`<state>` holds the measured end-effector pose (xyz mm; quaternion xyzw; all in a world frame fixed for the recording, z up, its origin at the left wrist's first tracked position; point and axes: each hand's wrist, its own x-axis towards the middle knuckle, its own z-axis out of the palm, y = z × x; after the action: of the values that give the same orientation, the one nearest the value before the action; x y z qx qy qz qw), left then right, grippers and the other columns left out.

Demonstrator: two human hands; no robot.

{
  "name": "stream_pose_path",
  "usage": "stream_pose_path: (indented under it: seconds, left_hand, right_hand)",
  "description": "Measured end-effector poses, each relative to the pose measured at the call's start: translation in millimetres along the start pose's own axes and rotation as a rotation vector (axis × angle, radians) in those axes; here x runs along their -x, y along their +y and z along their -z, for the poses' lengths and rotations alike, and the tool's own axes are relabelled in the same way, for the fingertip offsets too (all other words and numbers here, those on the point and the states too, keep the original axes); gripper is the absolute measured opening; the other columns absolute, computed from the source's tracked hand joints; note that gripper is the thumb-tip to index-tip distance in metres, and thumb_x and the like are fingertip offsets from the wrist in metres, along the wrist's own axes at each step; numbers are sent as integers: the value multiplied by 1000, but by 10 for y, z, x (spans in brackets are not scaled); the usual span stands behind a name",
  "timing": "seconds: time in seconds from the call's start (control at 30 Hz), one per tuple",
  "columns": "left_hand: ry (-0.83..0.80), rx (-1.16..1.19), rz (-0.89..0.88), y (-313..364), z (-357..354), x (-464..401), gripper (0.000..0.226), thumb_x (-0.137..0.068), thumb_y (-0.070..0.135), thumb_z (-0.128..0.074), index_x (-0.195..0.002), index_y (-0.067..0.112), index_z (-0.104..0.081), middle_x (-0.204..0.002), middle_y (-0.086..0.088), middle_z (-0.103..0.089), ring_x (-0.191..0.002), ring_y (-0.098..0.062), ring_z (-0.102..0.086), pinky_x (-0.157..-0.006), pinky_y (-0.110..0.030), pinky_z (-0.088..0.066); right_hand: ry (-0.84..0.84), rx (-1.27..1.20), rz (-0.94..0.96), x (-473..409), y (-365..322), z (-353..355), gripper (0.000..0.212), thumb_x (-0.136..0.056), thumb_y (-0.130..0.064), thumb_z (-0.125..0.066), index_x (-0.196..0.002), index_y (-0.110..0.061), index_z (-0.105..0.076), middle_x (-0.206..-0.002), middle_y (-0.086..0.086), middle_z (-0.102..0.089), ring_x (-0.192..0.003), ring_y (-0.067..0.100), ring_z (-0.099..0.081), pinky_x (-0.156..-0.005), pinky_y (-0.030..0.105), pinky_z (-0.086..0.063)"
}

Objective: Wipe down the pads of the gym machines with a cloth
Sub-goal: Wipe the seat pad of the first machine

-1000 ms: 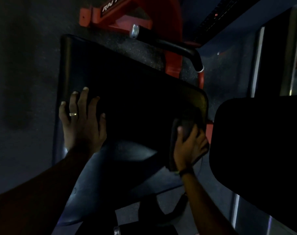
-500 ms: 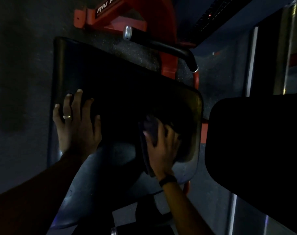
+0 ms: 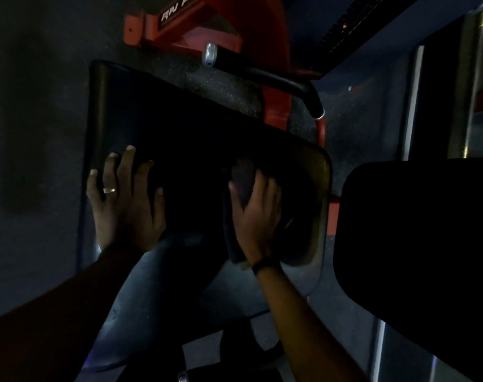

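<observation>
A wide black seat pad [image 3: 185, 128] of a red-framed gym machine fills the middle of the dim head view. My left hand [image 3: 126, 199], a ring on one finger, lies flat with spread fingers on the pad's left part. My right hand [image 3: 255, 213] presses a dark cloth [image 3: 241, 177] onto the pad's right part, its fingers extended over the cloth. The cloth shows beyond the fingertips and along the hand's left side; most of it is hidden under the palm.
A second black pad [image 3: 416, 257] stands close on the right. A black handle bar [image 3: 268, 78] with a silver end cap juts over the pad's far edge from the red frame [image 3: 204, 26]. Dark speckled floor lies to the left and beyond.
My right hand slid the cloth leftward from the pad's right edge toward its middle. My left hand stayed flat on the pad's left part.
</observation>
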<state>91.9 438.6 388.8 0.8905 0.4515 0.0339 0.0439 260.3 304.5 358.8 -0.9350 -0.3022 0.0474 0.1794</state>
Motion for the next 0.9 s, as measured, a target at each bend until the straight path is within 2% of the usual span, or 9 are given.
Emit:
stream_pose_path:
  seconds: [0.1,0.2,0.3,0.37,0.43,0.53,0.63,0.73,0.9]
  left_hand:
    - [-4,0,2,-3,-11,-10,51,-100,35,-38,-142,8,-45,-160,-14,-30,-147,-37,-25,-115,-59,-19]
    - [5,-20,3,-7,-24,-27,51,-100,36,-37,-142,9,-46,-160,-13,-31,-147,-36,-26,-116,-58,-20]
    - [11,-21,0,-17,-30,-8,50,-101,37,-37,-142,9,-46,-160,-13,-31,-147,-35,-27,-116,-57,-20]
    - [2,-21,-2,-16,-32,-1,51,-101,38,-36,-142,9,-45,-160,-14,-31,-147,-36,-26,-116,-57,-20]
    - [11,-20,-5,-20,-29,0,51,-101,38,-35,-142,9,-46,-159,-14,-32,-147,-36,-27,-116,-58,-21]
    - [21,-23,-3,-10,-16,7,50,-101,36,-37,-141,8,-47,-159,-14,-32,-146,-37,-28,-115,-59,-23]
    - [0,0,8,12,3,-4,50,-99,35,-40,-141,9,-46,-160,-13,-31,-146,-37,-27,-116,-59,-21]
    - [5,4,6,8,-12,-11,51,-99,36,-40,-142,9,-46,-160,-13,-31,-147,-36,-27,-117,-58,-20]
    - [30,5,4,-11,-17,-8,49,-99,35,-43,-141,10,-48,-159,-13,-34,-145,-36,-31,-117,-56,-20]
  right_hand:
    - [14,93,-45,478,536,162,53,-98,-53,-55,-128,-9,-52,-120,19,-61,-111,36,-57,-87,46,-54]
    - [181,212,-425,-37,788,91,55,-100,-50,-54,-128,-3,-54,-119,25,-62,-105,41,-60,-78,48,-55]
    - [158,112,-688,-999,503,2,59,-104,-49,-44,-144,-6,-44,-140,21,-51,-126,39,-51,-96,45,-41]
    - [114,68,-608,-1358,156,-66,63,-104,-50,-39,-153,-10,-35,-151,17,-43,-135,34,-43,-102,42,-38]
    - [105,5,-327,-1305,-177,-163,61,-101,-48,-49,-147,-7,-47,-142,21,-52,-127,38,-51,-96,46,-45]
    - [128,-61,-35,-566,-325,-118,53,-97,-44,-60,-130,-4,-59,-118,21,-63,-105,39,-61,-83,45,-51]
    - [-30,-109,133,328,44,115,48,-97,-42,-62,-131,-10,-54,-120,14,-60,-110,34,-60,-88,41,-52]
    - [-48,-1,-21,587,650,225,57,-100,-56,-51,-124,-5,-58,-119,19,-62,-110,41,-62,-87,48,-54]
    - [159,91,-504,-686,662,-24,61,-100,-51,-48,-135,-2,-53,-130,27,-58,-117,44,-58,-93,50,-48]
